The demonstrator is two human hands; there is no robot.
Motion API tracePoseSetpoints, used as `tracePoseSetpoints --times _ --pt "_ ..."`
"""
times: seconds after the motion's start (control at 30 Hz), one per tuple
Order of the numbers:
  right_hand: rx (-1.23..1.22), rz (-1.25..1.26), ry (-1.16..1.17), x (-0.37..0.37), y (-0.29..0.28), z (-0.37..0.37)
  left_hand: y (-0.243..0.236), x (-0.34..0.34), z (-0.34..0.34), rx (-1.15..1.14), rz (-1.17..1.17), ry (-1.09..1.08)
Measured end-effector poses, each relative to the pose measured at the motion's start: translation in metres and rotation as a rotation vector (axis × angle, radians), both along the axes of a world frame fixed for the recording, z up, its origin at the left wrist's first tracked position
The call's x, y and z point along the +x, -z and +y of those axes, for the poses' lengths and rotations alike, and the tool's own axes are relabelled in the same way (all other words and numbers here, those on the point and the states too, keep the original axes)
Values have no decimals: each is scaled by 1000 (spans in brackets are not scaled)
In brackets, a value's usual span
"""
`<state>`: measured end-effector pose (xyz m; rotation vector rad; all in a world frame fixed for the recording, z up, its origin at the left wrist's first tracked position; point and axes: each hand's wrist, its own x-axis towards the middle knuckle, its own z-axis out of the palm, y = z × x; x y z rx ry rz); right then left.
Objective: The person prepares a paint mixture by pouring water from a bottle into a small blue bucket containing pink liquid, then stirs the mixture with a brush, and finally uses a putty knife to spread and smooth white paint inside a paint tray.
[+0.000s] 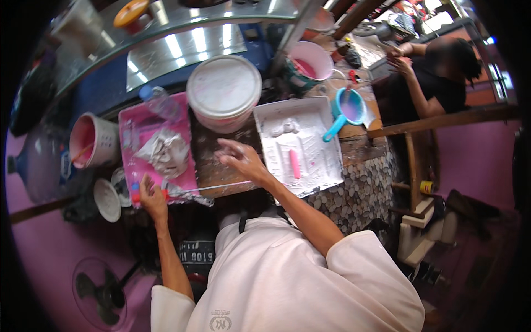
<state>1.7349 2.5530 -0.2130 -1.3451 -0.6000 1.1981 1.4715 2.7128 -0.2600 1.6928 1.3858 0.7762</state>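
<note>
At the front edge of the pink tray (145, 117), my left hand (151, 198) is closed around what looks like the red handle of a long thin rod (218, 186). The pale rod runs to the right, toward my right wrist. My right hand (241, 159) hovers over the brown wooden tabletop (207, 160), its whitened fingers apart and nothing in them. Just right of it lies a white tray (323, 148) dusted with white powder. Inside are a pink stick-shaped piece (295, 164) and whitish lumps (285, 127). A crumpled silvery bag (167, 153) rests in the pink tray.
A big white lidded tub (223, 86) stands behind my right hand. Around the trays are a clear bottle (160, 103), a white bucket (102, 138), a turquoise handled pot (349, 108) and a pink tub (311, 58). Another person (428, 83) sits at the far right.
</note>
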Motion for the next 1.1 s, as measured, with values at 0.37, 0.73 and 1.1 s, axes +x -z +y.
tracePoseSetpoints --times 0.37,0.73,1.1 --pt "-332 39 1150 179 45 -206 -5 5 -66 84 144 -80" --pt "59 564 1082 241 92 -176 17 -22 -130 -17 240 -14" --pt "-583 -841 1168 278 63 -210 47 -69 -216 -172 449 -132"
